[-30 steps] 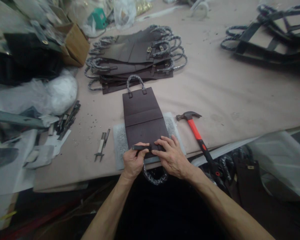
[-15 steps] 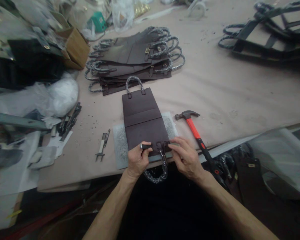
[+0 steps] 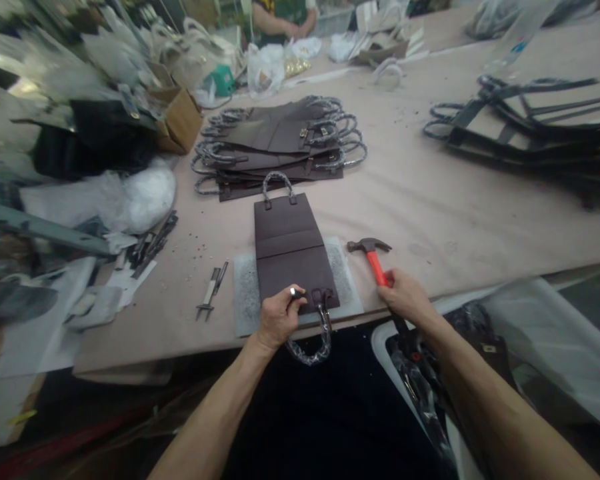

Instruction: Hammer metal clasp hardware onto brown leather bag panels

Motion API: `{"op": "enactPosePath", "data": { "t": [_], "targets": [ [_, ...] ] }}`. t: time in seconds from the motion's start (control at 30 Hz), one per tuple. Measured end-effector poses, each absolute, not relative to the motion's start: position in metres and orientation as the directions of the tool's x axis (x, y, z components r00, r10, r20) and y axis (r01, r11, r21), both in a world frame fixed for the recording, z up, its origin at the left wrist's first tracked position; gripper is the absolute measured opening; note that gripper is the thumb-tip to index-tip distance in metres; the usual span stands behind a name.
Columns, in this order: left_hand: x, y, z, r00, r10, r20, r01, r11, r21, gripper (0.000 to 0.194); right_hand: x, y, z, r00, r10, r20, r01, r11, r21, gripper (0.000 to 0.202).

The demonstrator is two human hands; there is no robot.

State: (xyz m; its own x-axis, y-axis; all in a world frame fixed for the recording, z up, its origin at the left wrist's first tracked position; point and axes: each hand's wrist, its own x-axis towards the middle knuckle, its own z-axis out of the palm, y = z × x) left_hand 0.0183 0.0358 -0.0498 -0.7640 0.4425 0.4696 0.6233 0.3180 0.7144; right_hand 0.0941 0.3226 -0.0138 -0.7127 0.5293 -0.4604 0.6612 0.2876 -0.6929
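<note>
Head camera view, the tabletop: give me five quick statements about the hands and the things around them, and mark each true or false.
1. The right hand is on the handle of the hammer. True.
2. The left hand is empty. False: it holds a dark tool.
3. The brown panel lies partly over a pale slab. True.
4. The hammer's head is left of the panel. False: right of it.
5. A stack of similar panels lies beyond the panel. True.

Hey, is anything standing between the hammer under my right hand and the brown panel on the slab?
Nothing visible stands between the hammer and the brown panel; only bare tabletop and the slab's right strip lie there. Your left hand is at the panel's near left corner, outside that gap.
</note>
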Motion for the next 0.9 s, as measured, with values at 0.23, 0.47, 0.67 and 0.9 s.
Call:
{"op": "enactPosePath", "data": {
  "t": [0.23, 0.47, 0.67, 0.9],
  "targets": [
    [0.018, 0.038, -0.052, -0.792, 0.428, 0.435, 0.578, 0.299, 0.759, 0.011, 0.101, 0.285, 0.057, -0.816, 0.297, -0.496, 0.542, 0.097, -0.834, 0.03],
    [0.017, 0.037, -0.058, -0.771, 0.439, 0.461, 0.611, 0.307, 0.73, 0.01, 0.124, 0.252, 0.121, -0.99, -0.004, 0.138, -0.068, 0.885, -0.46, 0.036],
    [0.017, 0.037, -0.059, -0.766, 0.444, 0.465, 0.62, 0.319, 0.717, 0.009, 0.126, 0.242, 0.133, -0.952, -0.083, 0.294, -0.184, 0.924, -0.334, 0.032],
    [0.016, 0.037, -0.058, -0.759, 0.442, 0.479, 0.634, 0.333, 0.698, 0.011, 0.128, 0.243, 0.13, -0.958, -0.213, 0.194, -0.256, 0.938, -0.235, 0.035]
  ]
}}
